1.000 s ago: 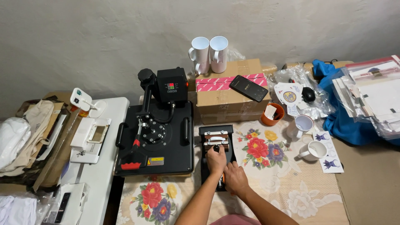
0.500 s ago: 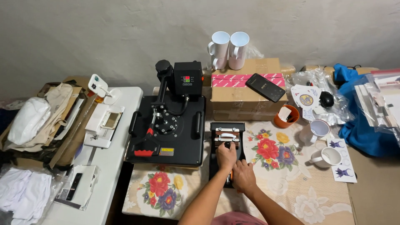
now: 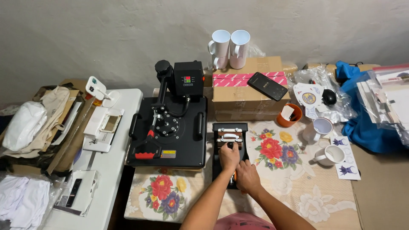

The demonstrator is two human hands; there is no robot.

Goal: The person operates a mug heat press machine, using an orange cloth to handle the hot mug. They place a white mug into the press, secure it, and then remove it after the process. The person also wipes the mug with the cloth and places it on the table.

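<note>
My left hand [image 3: 229, 156] is closed over the dark knob of the small mug press [image 3: 230, 147]; my right hand [image 3: 247, 176], just nearer me, wraps its orange-handled lever. The press holds no mug that I can see, so I judge the pressing not yet begun. Beyond my grip sits a brown cardboard box [image 3: 251, 91] banded with pink tape; left of it, the flat heat press [image 3: 170, 132] carries a yellow label.

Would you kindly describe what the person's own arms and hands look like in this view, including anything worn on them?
Both forearms are bare up to the picture's lower edge: no sleeves show. The left hand and right hand wear no gloves, and no watch, bracelet or ring is visible. A bit of pink clothing shows between the arms at the bottom edge.
</note>
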